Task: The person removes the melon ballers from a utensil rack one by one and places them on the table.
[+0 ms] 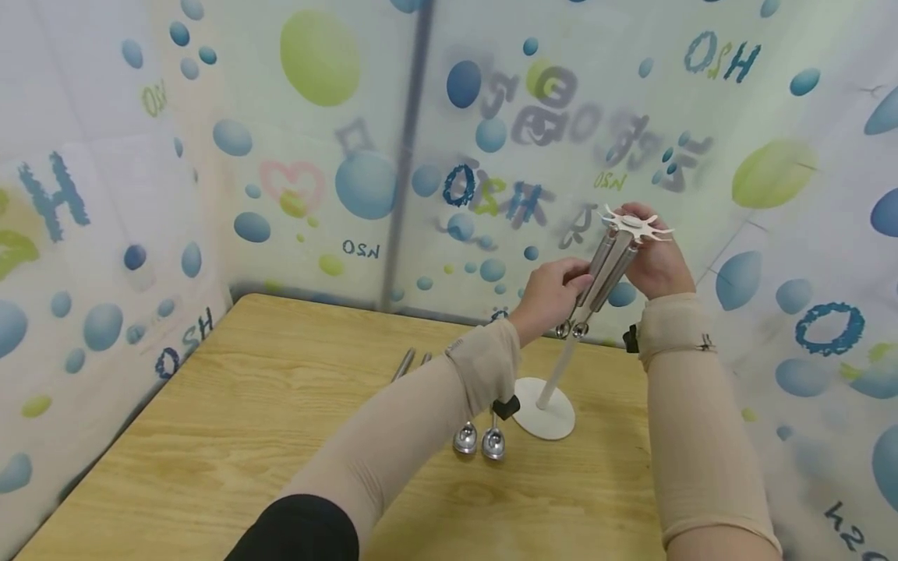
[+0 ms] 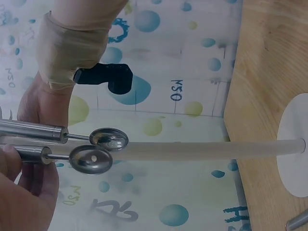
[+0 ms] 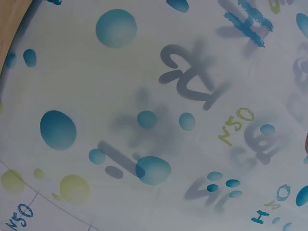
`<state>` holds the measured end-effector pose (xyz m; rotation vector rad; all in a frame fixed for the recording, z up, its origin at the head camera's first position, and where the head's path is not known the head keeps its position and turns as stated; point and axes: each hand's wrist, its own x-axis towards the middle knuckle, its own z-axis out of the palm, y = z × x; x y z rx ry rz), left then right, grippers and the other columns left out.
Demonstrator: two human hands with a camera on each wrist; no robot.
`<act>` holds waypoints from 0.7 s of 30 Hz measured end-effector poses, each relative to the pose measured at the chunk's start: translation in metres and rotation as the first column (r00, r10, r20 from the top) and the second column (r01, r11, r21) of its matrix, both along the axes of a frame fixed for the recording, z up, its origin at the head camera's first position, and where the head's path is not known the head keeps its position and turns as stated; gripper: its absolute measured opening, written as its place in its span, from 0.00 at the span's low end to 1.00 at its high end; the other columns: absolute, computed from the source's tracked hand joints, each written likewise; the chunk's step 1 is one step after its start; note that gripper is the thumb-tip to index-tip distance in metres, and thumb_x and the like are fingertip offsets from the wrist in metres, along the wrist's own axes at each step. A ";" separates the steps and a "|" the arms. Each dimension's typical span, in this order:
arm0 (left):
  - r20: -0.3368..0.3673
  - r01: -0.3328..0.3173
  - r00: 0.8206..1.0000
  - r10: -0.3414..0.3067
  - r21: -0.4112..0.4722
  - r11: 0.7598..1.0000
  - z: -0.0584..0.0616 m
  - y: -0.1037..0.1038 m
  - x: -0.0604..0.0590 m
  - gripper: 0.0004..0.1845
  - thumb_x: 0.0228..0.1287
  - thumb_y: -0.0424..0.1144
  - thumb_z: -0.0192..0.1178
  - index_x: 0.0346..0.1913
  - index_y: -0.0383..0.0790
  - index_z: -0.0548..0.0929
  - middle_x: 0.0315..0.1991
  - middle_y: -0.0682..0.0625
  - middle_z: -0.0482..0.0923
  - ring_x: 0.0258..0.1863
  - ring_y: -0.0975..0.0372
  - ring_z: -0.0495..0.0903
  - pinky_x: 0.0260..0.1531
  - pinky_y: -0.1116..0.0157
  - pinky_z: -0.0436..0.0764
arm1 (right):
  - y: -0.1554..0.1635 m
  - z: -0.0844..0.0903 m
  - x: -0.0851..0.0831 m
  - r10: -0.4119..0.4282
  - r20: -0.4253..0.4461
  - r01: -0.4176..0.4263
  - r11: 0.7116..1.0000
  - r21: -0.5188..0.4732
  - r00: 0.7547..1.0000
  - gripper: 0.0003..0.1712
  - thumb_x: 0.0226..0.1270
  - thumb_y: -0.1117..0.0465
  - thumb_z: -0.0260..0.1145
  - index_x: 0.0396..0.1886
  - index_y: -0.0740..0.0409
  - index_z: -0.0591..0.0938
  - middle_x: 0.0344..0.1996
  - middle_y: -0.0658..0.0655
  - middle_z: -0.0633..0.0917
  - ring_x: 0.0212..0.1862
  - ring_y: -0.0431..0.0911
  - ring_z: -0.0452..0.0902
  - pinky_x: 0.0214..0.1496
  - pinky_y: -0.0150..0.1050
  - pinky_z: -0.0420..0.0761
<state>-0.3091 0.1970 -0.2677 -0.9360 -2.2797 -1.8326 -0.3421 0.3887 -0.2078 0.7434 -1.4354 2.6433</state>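
In the head view a white utensil stand (image 1: 556,374) has a round base on the table and a hooked top (image 1: 634,226). Two metal melon ballers (image 1: 609,269) are at its top, bowls down beside the pole. My left hand (image 1: 550,294) pinches the handle of the nearer-left one. Behind the hooked top, my right hand (image 1: 655,257) holds the stand, its fingers partly hidden. The left wrist view shows both melon baller bowls (image 2: 91,160) close together, each with a small hole. The right wrist view shows mostly printed curtain.
Two more metal scoops (image 1: 493,444) lie on the wooden table (image 1: 281,382), partly under my left forearm. Metal handles (image 1: 403,364) show beyond that arm. A printed curtain (image 1: 365,187) hangs close behind the table and along its sides.
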 end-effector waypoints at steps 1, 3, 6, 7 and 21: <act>-0.002 -0.009 1.000 0.009 -0.009 1.000 0.000 -0.001 0.000 0.17 0.72 0.45 0.52 0.59 0.49 0.79 0.49 0.57 0.82 0.44 0.70 0.81 0.42 0.74 0.79 | 0.000 0.000 0.001 -0.029 0.021 0.029 0.999 -0.033 0.999 0.14 0.65 0.71 0.62 0.51 0.62 0.78 0.41 0.59 0.80 0.37 0.47 0.78 0.36 0.36 0.77; -0.012 -0.015 1.000 0.014 -0.027 1.000 0.001 -0.002 0.000 0.17 0.72 0.44 0.52 0.59 0.48 0.79 0.49 0.57 0.82 0.44 0.69 0.81 0.42 0.74 0.79 | 0.002 0.001 0.006 -0.115 0.070 0.122 0.985 -0.121 0.991 0.23 0.62 0.78 0.61 0.56 0.61 0.77 0.41 0.59 0.79 0.38 0.48 0.78 0.36 0.37 0.77; -0.040 -0.014 0.999 0.012 -0.045 0.999 0.001 -0.004 -0.001 0.17 0.73 0.44 0.51 0.59 0.47 0.79 0.50 0.56 0.82 0.45 0.69 0.81 0.42 0.74 0.79 | 0.006 0.002 0.015 -0.321 0.103 0.335 0.925 -0.178 0.941 0.29 0.62 0.86 0.52 0.58 0.59 0.78 0.38 0.58 0.79 0.36 0.47 0.76 0.31 0.36 0.74; -0.048 -0.011 0.999 0.009 -0.047 0.999 0.001 -0.003 -0.001 0.17 0.73 0.44 0.52 0.59 0.47 0.79 0.50 0.56 0.82 0.45 0.69 0.81 0.42 0.74 0.79 | 0.009 0.003 0.018 -0.381 0.101 0.393 0.900 -0.188 0.919 0.29 0.63 0.86 0.49 0.57 0.60 0.78 0.37 0.57 0.79 0.34 0.47 0.75 0.29 0.36 0.74; -0.036 0.008 0.999 -0.009 -0.013 1.000 0.002 -0.009 -0.002 0.21 0.72 0.40 0.52 0.66 0.47 0.74 0.49 0.54 0.84 0.50 0.66 0.81 0.44 0.73 0.79 | 0.010 -0.002 0.049 -0.683 -0.515 0.843 0.307 0.442 0.518 0.17 0.70 0.69 0.59 0.53 0.52 0.85 0.39 0.47 0.84 0.37 0.38 0.78 0.37 0.24 0.77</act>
